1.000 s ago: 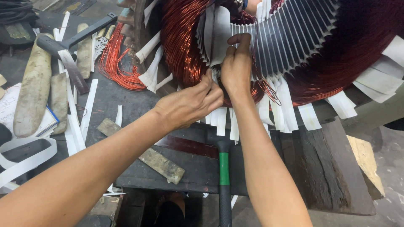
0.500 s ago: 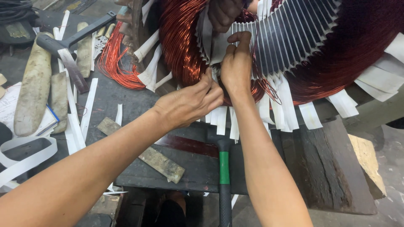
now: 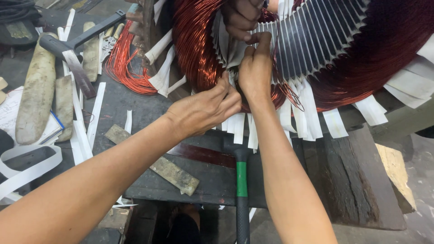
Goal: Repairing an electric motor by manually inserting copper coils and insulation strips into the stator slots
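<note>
A large motor stator (image 3: 316, 40) with grey slotted laminations lies on a dark workbench (image 3: 348, 180). Copper wire coils (image 3: 194, 49) bulge from its end, with white paper insulation strips (image 3: 294, 113) hanging out of the slots. My left hand (image 3: 203, 110) pinches a white strip at the coil's lower edge. My right hand (image 3: 255, 68) is closed on a strip and wires at a slot just above. Another person's hand (image 3: 242, 18) reaches in from the top and touches the same spot.
A hammer with a green and black handle (image 3: 242, 180) lies on the bench under my arms. A flat wooden wedge (image 3: 158, 165) lies left of it. Loose copper wire (image 3: 126, 68), paper strips (image 3: 92, 113), wooden blocks (image 3: 36, 95) and a second hammer (image 3: 74, 40) lie at the left.
The other person's hand has come further down onto the coil above my right hand. My own hands hold the same place, and the view has shifted slightly.
</note>
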